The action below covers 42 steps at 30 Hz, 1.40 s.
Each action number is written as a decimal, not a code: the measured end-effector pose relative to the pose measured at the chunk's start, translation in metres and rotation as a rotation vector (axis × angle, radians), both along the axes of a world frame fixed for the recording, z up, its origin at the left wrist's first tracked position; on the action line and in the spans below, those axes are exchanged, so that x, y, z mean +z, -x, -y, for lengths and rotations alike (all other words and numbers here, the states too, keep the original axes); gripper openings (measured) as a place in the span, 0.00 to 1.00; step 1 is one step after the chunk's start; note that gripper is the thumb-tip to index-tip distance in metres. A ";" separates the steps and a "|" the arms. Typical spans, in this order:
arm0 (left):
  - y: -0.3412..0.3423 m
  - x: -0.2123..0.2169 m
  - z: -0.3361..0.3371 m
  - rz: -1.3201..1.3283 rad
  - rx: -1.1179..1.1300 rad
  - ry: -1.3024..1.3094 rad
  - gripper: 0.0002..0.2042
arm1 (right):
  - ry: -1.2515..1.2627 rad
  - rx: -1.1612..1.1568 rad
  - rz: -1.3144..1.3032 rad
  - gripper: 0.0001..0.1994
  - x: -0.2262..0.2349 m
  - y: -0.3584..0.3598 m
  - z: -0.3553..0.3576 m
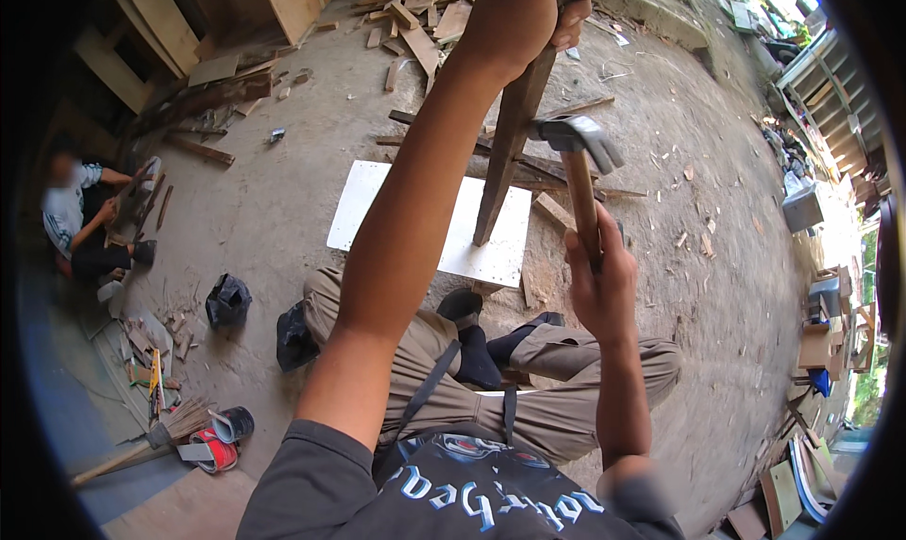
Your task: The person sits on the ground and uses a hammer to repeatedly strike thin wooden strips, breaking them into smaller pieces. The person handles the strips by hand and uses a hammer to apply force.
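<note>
My left hand [540,16], at the top of the head view, is wrapped round the upper part of a long dark wooden plank [510,144]. The plank slants down toward me, its lower end over a white board [366,200] on the ground. A claw hammer [580,153] is gripped by its wooden handle in my right hand [604,281]. Its head is beside the plank's right edge, claw turned to the right; whether it touches the wood I cannot tell. Dark wooden strips [547,172] lie behind the plank, partly hidden by it.
Wood offcuts [425,40] are heaped at the far side. On the left sits another person [80,210] handling a piece of wood. A black bag [227,301], a broom [170,427] and a red can [219,452] lie at lower left. Boxes [821,342] stand along the right.
</note>
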State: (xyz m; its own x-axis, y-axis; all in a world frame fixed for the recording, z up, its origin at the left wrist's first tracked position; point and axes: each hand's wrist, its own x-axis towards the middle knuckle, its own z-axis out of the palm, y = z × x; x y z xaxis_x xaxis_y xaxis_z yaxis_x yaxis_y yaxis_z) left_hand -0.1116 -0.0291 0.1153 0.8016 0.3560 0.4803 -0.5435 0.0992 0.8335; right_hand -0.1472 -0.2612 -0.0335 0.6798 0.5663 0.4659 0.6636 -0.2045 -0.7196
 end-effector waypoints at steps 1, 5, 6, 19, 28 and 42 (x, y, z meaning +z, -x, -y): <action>0.001 -0.002 -0.001 0.000 -0.002 0.009 0.39 | 0.028 0.007 0.013 0.21 0.007 0.003 0.002; 0.006 -0.003 0.000 0.012 0.035 -0.057 0.39 | 0.150 0.006 -0.071 0.21 0.024 0.013 0.006; 0.005 -0.002 -0.002 0.018 0.021 -0.061 0.39 | 0.198 0.008 -0.116 0.21 0.029 0.014 0.005; 0.002 -0.001 0.005 -0.019 0.047 -0.104 0.39 | 0.300 0.042 -0.167 0.18 0.063 0.015 0.023; -0.002 -0.002 0.012 -0.007 0.032 -0.106 0.39 | 0.374 0.072 -0.040 0.18 0.063 0.007 0.022; 0.006 0.006 0.014 -0.023 -0.003 -0.073 0.38 | 0.470 0.097 -0.269 0.13 0.051 0.002 0.038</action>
State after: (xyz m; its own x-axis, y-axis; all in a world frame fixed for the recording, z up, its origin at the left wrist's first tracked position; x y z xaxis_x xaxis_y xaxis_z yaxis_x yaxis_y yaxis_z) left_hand -0.1176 -0.0428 0.1213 0.8138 0.3182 0.4863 -0.5238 0.0393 0.8509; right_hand -0.1491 -0.2993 0.0180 0.6743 0.7376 -0.0358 0.5005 -0.4922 -0.7122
